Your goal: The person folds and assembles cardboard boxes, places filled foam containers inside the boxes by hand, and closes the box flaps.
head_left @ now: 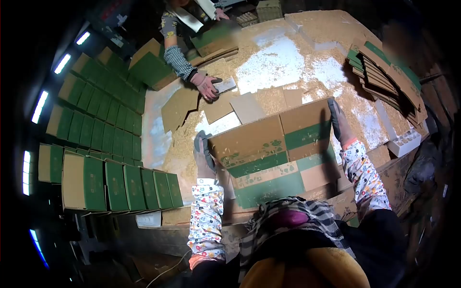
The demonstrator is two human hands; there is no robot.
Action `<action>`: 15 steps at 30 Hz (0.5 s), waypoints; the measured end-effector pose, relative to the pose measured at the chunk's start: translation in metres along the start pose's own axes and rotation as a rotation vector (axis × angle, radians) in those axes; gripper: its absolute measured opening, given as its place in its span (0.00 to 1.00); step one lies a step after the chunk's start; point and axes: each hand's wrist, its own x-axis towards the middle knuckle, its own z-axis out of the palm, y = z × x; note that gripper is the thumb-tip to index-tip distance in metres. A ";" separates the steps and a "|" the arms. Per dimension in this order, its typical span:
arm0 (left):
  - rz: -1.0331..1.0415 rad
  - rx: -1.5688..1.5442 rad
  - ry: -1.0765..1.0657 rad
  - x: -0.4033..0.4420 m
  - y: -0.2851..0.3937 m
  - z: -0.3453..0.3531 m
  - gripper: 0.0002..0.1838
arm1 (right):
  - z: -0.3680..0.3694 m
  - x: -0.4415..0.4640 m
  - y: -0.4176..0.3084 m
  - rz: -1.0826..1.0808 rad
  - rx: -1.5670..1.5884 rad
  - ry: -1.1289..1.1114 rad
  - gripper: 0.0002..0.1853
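A brown and green cardboard box (pixel 261 139), printed with leaf shapes, stands tilted in front of me with its panels partly folded. Gloved in grey, my left hand (pixel 203 156) grips its left edge, fingers closed round the upper corner. At the opposite side my right hand (pixel 340 124) holds the upper right corner in the same way. The fingertips behind the board are partly hidden. Beneath the upper panel, a lower green and brown panel (pixel 269 185) slopes toward my body.
A sawdust-strewn table (pixel 273 62) carries loose cardboard pieces (pixel 247 108). Finished-looking green boxes (pixel 96 115) stand in rows at left. Flat cardboard (pixel 384 77) is stacked at right, above a white tray (pixel 404 143). Across the table, a co-worker's gloved hand (pixel 206 85) touches a small pale block (pixel 225 85).
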 end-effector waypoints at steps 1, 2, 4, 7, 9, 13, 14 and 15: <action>-0.204 -0.338 0.019 0.017 0.028 -0.008 0.17 | 0.002 0.009 -0.023 0.070 0.064 0.040 0.19; -0.404 -0.681 0.026 0.030 0.048 -0.011 0.17 | 0.005 0.015 -0.038 0.138 0.128 0.081 0.19; -0.501 -0.878 0.041 0.031 0.039 -0.010 0.15 | 0.014 0.004 -0.035 0.038 -0.060 0.208 0.17; -0.744 -0.831 0.032 0.029 -0.014 0.012 0.13 | 0.010 -0.011 -0.091 0.478 0.582 0.356 0.13; -0.283 -0.409 -0.205 0.044 -0.030 0.000 0.10 | -0.003 -0.010 -0.128 0.471 0.829 0.310 0.13; 0.014 0.084 -0.717 0.027 0.097 -0.012 0.12 | 0.006 -0.015 -0.042 0.529 0.550 0.281 0.15; 0.228 0.314 -0.789 0.011 0.127 -0.009 0.15 | 0.016 -0.013 -0.041 0.418 0.450 0.302 0.16; 0.364 0.314 -0.911 -0.004 0.126 0.006 0.21 | 0.027 -0.002 -0.039 0.289 0.357 0.315 0.17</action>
